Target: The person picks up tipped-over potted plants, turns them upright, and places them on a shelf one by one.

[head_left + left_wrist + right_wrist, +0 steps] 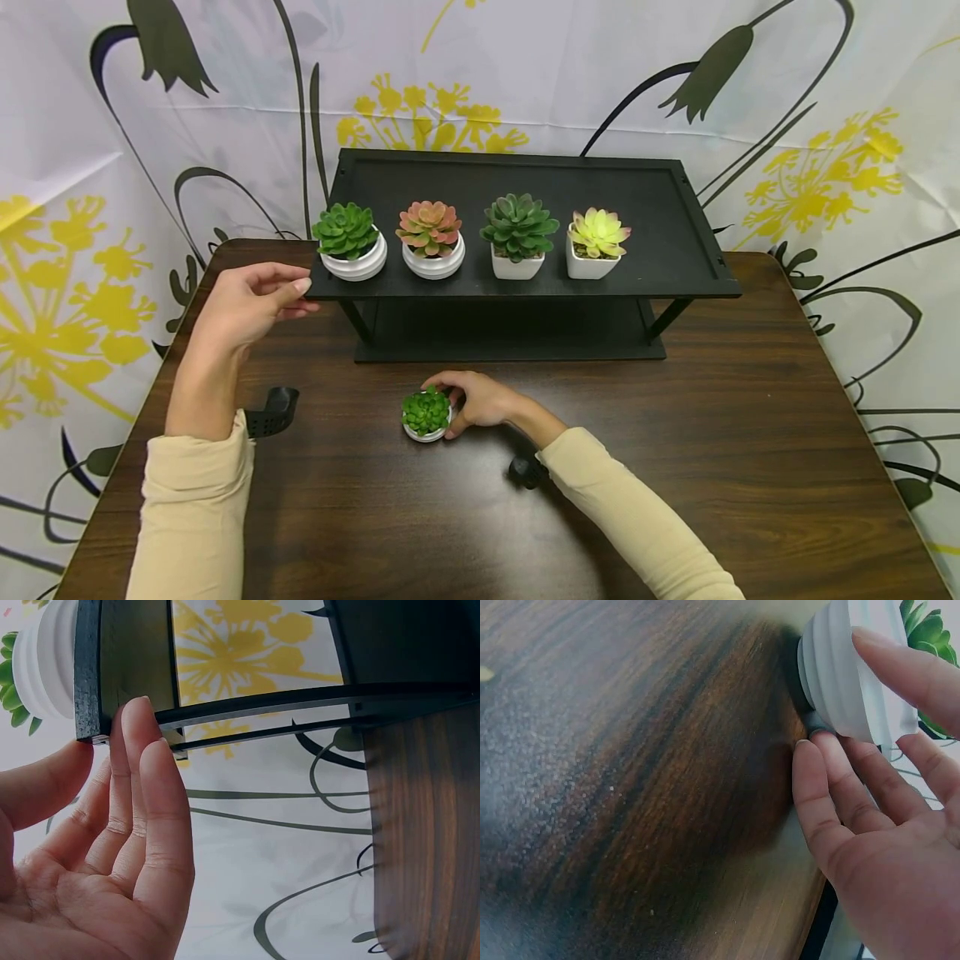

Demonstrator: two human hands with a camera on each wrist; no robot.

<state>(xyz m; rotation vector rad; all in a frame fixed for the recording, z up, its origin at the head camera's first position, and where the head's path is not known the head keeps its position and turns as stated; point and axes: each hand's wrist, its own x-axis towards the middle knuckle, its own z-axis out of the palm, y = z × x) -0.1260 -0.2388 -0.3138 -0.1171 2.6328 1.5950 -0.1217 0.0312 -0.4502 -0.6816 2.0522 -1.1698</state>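
Observation:
My left hand (251, 300) pinches the front left corner of a black two-tier shelf (600, 183), thumb on the top edge and fingers below, as the left wrist view shows. On the table in front of the shelf, a small green succulent in a ribbed white pot (426, 412) stands in the grip of my right hand (483, 400). The right wrist view has my thumb against one side of that pot (844, 682) and the fingers at the other. Closest to the left hand on the top tier is another green succulent in a round white pot (348, 237).
Farther right along the top tier's front edge stand a reddish succulent (430, 237), a dark green one (519, 233) and a yellow one (597, 242), all in white pots. The shelf rests on a brown wooden table (750, 467). A flower-patterned cloth (600, 67) hangs behind.

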